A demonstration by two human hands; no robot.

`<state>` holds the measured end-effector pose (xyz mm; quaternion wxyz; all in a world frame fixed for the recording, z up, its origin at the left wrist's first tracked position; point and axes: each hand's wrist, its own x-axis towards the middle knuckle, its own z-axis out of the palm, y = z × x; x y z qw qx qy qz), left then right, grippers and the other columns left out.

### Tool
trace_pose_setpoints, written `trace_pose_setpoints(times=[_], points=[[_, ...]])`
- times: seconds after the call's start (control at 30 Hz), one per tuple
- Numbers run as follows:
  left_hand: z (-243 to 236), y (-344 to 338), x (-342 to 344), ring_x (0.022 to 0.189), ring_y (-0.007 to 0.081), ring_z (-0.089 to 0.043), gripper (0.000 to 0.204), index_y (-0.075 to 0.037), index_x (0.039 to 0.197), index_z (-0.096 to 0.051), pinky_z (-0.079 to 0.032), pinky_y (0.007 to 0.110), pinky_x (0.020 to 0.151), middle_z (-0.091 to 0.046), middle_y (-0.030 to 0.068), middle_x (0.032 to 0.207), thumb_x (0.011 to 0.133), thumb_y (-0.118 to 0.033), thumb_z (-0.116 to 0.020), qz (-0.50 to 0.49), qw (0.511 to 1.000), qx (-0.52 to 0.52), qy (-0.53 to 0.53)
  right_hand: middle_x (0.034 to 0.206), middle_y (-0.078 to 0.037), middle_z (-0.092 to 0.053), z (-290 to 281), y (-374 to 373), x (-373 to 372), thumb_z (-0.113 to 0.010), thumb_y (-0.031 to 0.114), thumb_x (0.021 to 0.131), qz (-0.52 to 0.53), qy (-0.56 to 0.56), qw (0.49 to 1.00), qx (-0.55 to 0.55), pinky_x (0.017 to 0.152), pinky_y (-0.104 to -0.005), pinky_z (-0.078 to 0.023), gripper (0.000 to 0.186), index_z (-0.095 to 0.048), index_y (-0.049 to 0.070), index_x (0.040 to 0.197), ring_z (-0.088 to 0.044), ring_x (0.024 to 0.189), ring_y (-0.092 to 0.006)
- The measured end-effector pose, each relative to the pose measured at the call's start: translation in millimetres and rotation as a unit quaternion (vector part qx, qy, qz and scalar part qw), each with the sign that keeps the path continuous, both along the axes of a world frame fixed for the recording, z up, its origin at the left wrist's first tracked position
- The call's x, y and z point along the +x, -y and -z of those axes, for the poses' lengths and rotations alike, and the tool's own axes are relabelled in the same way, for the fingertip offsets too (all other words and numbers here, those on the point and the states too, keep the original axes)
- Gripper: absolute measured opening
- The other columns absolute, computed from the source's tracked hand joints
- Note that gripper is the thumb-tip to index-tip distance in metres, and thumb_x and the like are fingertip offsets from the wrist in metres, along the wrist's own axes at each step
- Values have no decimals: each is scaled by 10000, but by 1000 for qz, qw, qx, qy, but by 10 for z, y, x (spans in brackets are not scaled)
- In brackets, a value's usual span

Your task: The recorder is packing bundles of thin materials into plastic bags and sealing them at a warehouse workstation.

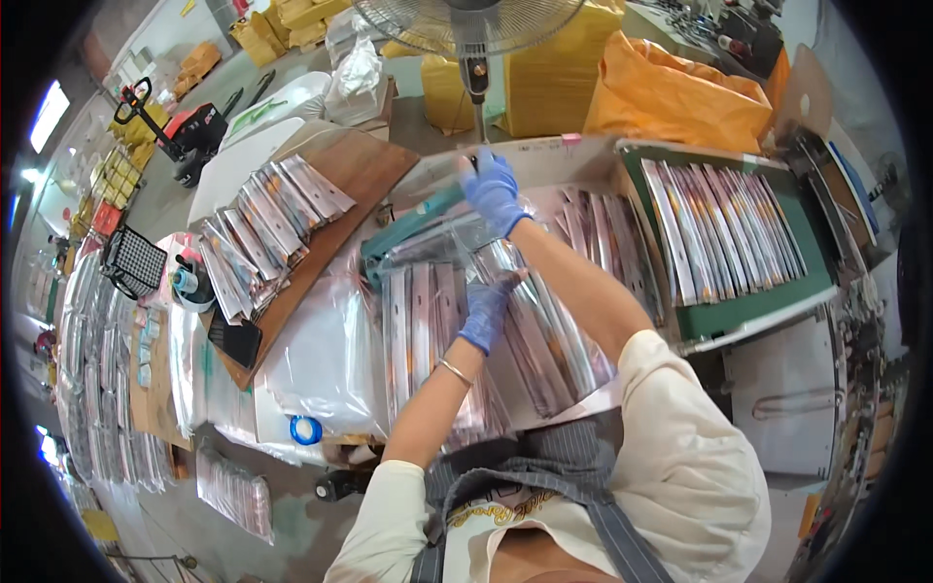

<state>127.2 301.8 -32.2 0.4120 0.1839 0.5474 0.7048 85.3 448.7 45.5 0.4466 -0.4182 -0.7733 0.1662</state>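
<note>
Both my hands wear blue gloves over a table of flat printed packets. My right hand (497, 197) is closed at the far end of a long teal bar-shaped device (416, 222); its fingertips are slightly blurred. Nearer to me, my left hand (486, 311) is closed on the edge of a clear plastic bag (442, 248) that lies beside the device. Rows of upright packets (420, 335) stand under and left of that hand. More packets (535, 340) lean to its right, below my right forearm. The exact grip of the left fingers is partly hidden.
A stack of clear bags (326, 355) lies left of the packets, by a blue tape roll (305, 429). On a brown board (374, 160) are more packets and a phone (235, 340). At right, a green tray (816, 233) holds a packet row. A fan (473, 73) stands ahead.
</note>
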Motion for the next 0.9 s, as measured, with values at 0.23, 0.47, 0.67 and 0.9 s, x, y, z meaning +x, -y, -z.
trace_pose_setpoints(times=[0.23,0.47,0.67,0.9], points=[[-235,267,-906,855,149,-540,468,-48,1023,-590,-426,278,781,-592,20,929,625,-222,-764,-39,994,-91,38,770,-50,-610,148,-177,52,-573,153,814,-243,-163,937,-192,641,-259,-449,160,-614,22,895,-553,683,-140],[-260,701,-1065,887,148,-511,565,32,1080,-513,-402,281,816,-557,91,1007,658,-255,-754,-11,975,-192,-111,777,11,-602,935,-228,-90,-634,141,805,-266,-305,860,-312,635,-226,-448,132,-655,73,917,-537,692,-81],[-449,2140,-197,959,339,-541,567,-33,1178,-435,-471,382,749,-509,202,1081,716,-265,-668,-183,826,-217,-488,893,-32,-575,855,-214,68,-598,142,832,-255,-269,895,-248,679,-227,-448,257,-565,40,1066,-522,785,-81],[343,2853,263,993,414,-457,589,-24,1212,-425,-424,443,811,-433,240,1110,731,-282,-647,-237,825,-197,-473,1280,-119,-425,1271,1099,1324,-542,190,871,-302,14,910,-285,988,-274,-288,520,-348,-39,1295,-384,1176,-176]])
